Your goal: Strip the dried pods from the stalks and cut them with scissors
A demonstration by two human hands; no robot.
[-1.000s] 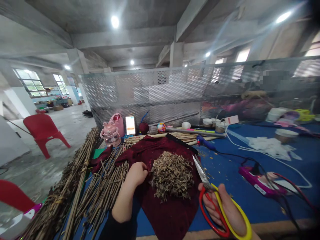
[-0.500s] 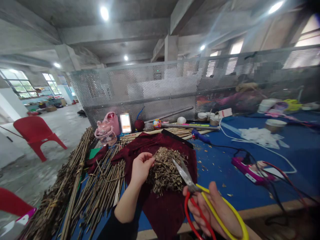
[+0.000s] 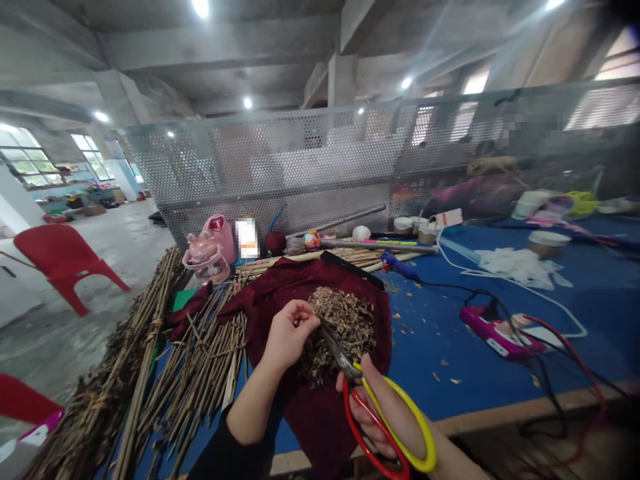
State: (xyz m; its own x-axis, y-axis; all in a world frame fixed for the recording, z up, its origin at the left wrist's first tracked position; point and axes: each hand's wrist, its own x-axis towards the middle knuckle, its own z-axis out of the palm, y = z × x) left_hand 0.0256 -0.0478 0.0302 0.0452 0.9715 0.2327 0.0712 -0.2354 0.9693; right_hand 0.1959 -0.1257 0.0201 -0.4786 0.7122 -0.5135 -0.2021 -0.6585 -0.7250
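My right hand (image 3: 383, 407) grips a pair of scissors (image 3: 345, 365) with one red and one yellow handle. Their blades point up and left, almost closed, with the tips beside my left fingertips. My left hand (image 3: 290, 333) is closed in a pinch over the heap; whatever sits between thumb and finger is too small to make out. Beneath both hands lies a heap of short dried brown plant pieces (image 3: 345, 313) on a dark red cloth (image 3: 320, 427). To the left, many thin dry stalks (image 3: 200, 373) spread across the blue table (image 3: 420, 400).
A long bundle of dried stems (image 3: 115, 353) lies along the left edge. A pink pot (image 3: 205, 260), a phone with a blurred screen (image 3: 247, 239) and a ball (image 3: 311, 240) stand at the back. Right are a purple power strip (image 3: 500, 333), cables and a glue gun (image 3: 400, 268).
My right hand has brought the scissors left, and their blades have closed from wide apart to nearly together. The left hand stays pinched and sits slightly further right over the heap.
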